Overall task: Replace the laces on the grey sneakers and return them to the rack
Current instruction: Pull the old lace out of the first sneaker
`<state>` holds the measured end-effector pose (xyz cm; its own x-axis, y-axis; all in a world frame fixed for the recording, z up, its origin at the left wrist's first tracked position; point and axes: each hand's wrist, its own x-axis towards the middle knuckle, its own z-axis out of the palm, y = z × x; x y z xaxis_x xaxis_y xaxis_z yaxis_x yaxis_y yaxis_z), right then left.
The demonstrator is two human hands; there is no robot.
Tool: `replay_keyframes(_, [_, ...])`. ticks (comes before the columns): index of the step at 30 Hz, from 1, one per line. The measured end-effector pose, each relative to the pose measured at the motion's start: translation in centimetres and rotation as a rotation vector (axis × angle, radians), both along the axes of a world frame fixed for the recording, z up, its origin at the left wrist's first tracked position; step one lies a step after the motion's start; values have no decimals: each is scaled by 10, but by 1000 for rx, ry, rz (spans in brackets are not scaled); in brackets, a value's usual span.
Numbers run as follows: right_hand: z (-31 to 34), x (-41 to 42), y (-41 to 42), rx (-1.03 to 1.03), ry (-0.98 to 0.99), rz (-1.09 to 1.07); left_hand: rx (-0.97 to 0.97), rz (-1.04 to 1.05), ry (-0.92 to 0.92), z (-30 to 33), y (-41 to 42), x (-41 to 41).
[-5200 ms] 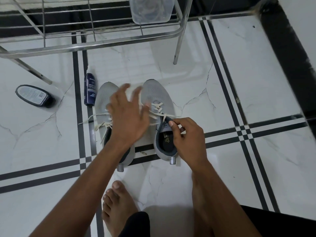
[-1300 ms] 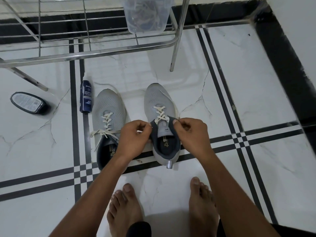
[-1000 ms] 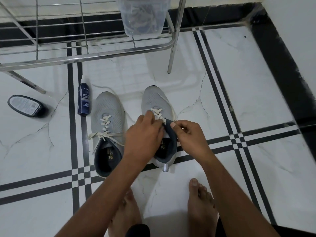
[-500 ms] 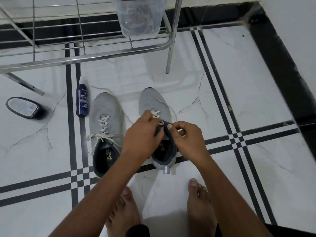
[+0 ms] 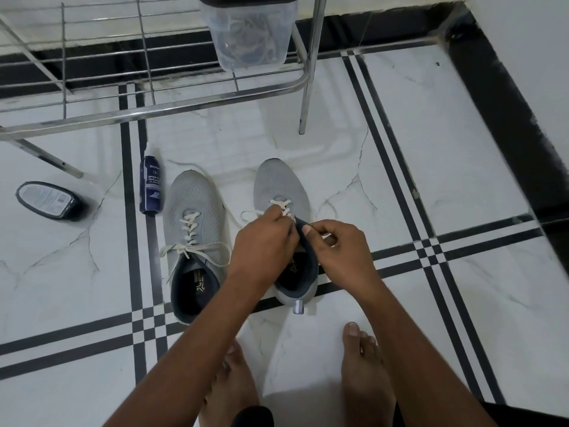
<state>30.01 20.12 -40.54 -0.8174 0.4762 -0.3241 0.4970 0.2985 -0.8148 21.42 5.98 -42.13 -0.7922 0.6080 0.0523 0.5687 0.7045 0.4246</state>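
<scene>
Two grey sneakers stand side by side on the white marble floor, toes toward the rack. The left sneaker has cream laces threaded and loosely tied, ends trailing. Over the right sneaker, my left hand and my right hand meet at the tongue. Each pinches an end of the cream lace; a loop of it lies on the floor to the shoe's left. The hands hide the upper eyelets.
A steel wire shoe rack stands behind the shoes, holding a clear plastic container. A blue sneaker-cleaner bottle lies left of the shoes, a dark polish container farther left. My bare feet are below.
My left hand moved from the shoe's left side over its tongue, meeting my right hand. A loop of lace now lies out to the left of the right shoe.
</scene>
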Motion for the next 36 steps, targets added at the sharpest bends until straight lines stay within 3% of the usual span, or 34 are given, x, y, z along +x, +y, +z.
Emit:
replay_keyframes(2, [-1, 0, 1, 19, -2, -4, 64, 77, -44, -1, 2, -2])
replay_keyframes(5, [-3, 2, 4, 60, -21, -10, 404, 587, -189, 7, -21, -24])
replay_keyframes(7, [-3, 4, 4, 45, -33, -24, 477, 734, -198, 9, -39, -37])
replay_keyframes(12, [0, 1, 2, 2, -19, -27, 229, 116, -95, 13, -21, -2])
replay_keyframes(14, [0, 0, 0, -2, -13, -26, 59, 43, -24, 5, -9, 3])
replay_keyframes(16, [0, 0, -1, 8, -14, -27, 14, 53, 3, 1, -2, 1])
replay_keyframes(18, [0, 1, 0, 24, -20, -34, 143, 166, -70, 2, -1, -1])
replay_keyframes(21, [0, 3, 1, 36, -25, -57, 538, 734, -336, 5, -25, -31])
replay_keyframes(22, [0, 4, 2, 33, -24, -64, 569, 838, -351, 4, -36, -41])
replay_keyframes(24, [0, 5, 3, 23, -23, -57, 479, 800, -312, 14, -45, -40])
replay_keyframes(28, [7, -3, 4, 12, 13, -39, 286, 341, -196, 29, -31, 14])
replay_keyframes(30, [11, -13, 6, 80, 56, 43, 234, 225, -199, 18, -26, 32])
replay_keyframes(33, [9, -35, 11, 310, 17, 353, 344, 324, -269, 7, -27, 30])
replay_keyframes(36, [11, -52, 13, 537, -57, 571, 475, 498, -468, 6, -29, 28])
